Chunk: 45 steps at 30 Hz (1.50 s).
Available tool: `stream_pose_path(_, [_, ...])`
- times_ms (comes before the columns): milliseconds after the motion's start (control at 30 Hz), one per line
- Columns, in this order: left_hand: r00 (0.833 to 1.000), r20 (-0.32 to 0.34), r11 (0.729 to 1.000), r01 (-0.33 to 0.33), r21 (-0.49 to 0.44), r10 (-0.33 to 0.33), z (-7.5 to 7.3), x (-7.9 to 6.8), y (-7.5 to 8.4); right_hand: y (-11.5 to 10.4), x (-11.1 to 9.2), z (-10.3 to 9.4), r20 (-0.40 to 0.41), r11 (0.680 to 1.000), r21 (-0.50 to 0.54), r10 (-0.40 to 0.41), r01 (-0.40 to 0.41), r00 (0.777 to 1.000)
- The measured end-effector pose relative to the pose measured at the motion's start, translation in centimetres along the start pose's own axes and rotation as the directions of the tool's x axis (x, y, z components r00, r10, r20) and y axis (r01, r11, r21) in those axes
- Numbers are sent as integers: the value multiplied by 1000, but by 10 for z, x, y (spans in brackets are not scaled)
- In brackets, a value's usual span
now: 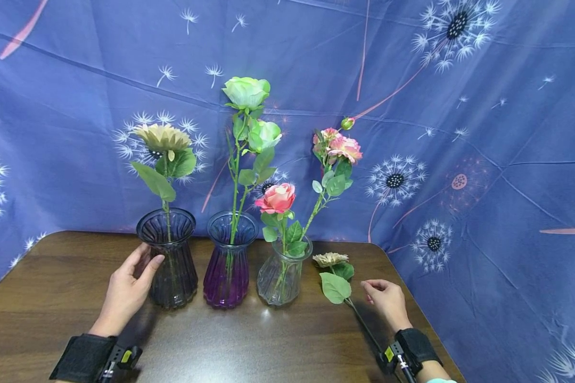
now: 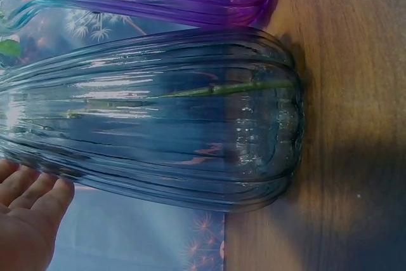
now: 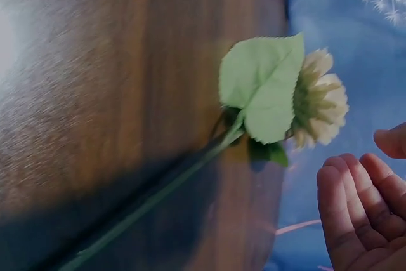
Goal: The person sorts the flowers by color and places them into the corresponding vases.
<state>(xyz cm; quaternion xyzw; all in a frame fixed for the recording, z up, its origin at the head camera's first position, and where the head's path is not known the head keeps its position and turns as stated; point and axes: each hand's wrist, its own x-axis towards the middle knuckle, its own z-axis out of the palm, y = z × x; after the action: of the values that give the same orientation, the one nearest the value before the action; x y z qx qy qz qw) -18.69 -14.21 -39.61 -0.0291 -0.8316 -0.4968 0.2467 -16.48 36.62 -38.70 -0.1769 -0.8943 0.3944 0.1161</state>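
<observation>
My left hand (image 1: 126,284) is at the left side of a dark grey glass vase (image 1: 173,282). In the left wrist view its fairly straight fingertips (image 2: 62,188) touch or nearly touch the ribbed glass. One cream flower (image 1: 163,138) with green leaves stands in that vase, its stem (image 2: 222,88) visible through the wall. Over the table's right side, my right hand (image 1: 388,302) has nothing in it, its fingers loosely bent. Just left of it, another cream flower (image 1: 330,259) lies on the table, its broad leaf (image 3: 260,87) and long stem plain in the right wrist view.
A blue-purple vase (image 1: 226,276) with pale green roses (image 1: 247,93) stands in the middle. Beside it, a clear vase (image 1: 279,279) holds a coral rose (image 1: 276,198) and pink flowers (image 1: 342,146). Behind the brown table (image 1: 211,346) hangs a blue dandelion-print cloth (image 1: 316,64).
</observation>
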Motion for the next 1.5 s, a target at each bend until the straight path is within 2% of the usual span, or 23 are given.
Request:
stream_pose_path(333, [1000, 8, 1000, -11, -9, 11, 0, 0, -3, 27, -2, 6, 48, 998, -39, 50, -48, 998])
stream_pose_path(800, [1000, 2, 1000, -2, -1, 2, 0, -1, -1, 46, -6, 11, 75, 993, -103, 57, -50, 996])
stream_pose_path(1067, [1000, -1, 1000, -4, 7, 4, 0, -2, 0, 52, -5, 14, 68, 985, -171, 38, -26, 997])
stream_pose_path(1500, [1000, 21, 999, 23, 22, -23, -1, -2, 3, 50, -6, 19, 117, 982, -185, 56, -33, 992])
